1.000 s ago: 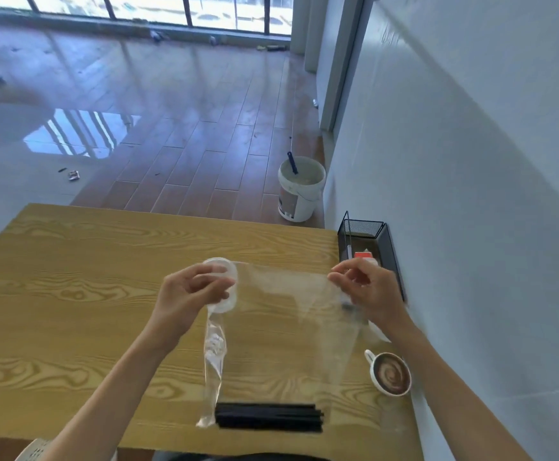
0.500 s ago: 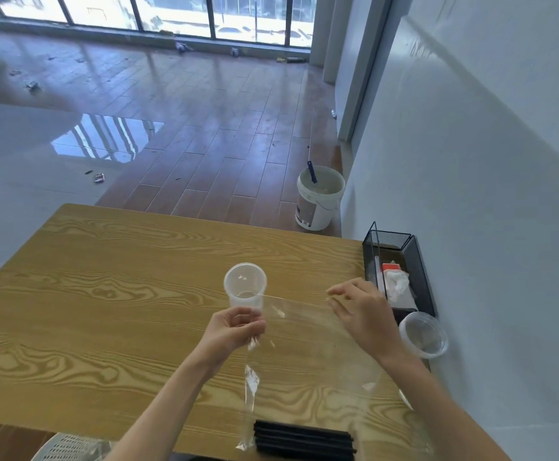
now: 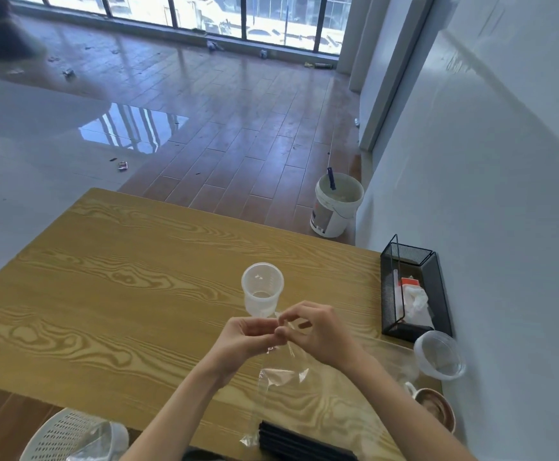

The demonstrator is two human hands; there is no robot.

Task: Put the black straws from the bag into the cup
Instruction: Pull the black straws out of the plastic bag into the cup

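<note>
Both hands are up over the wooden table [image 3: 112,294], meeting just in front of the cup [image 3: 262,289]. Left hand [image 3: 246,341] comes in from below with its fingers curled, tips pinching the top edge of the clear bag [image 3: 281,377]. Right hand [image 3: 318,331] sits right against it, thumb and forefinger nipping the same edge, the other fingers arched above. Forearms angle up from the near edge of the table, wrists close together.

Now the containers: the cup stands upright on the table, translucent, nothing inside that I can make out. The bag hangs down from the fingers, crumpled in the middle, and the black straws [image 3: 304,444] lie bunched at its very bottom, flat near the table's front edge, well below both sets of fingertips. Over by the wall, a black mesh tray [image 3: 438,294] holds something red and white, crumpled. Just in front of it sits a clear round lid [image 3: 439,356], and nearer still a mug of coffee [image 3: 436,407]. On the floor beyond, a white bucket [image 3: 336,207] with a blue handle sticking out. Down at the near left, a white perforated basket [image 3: 62,437] with clear plastic in it.
</note>
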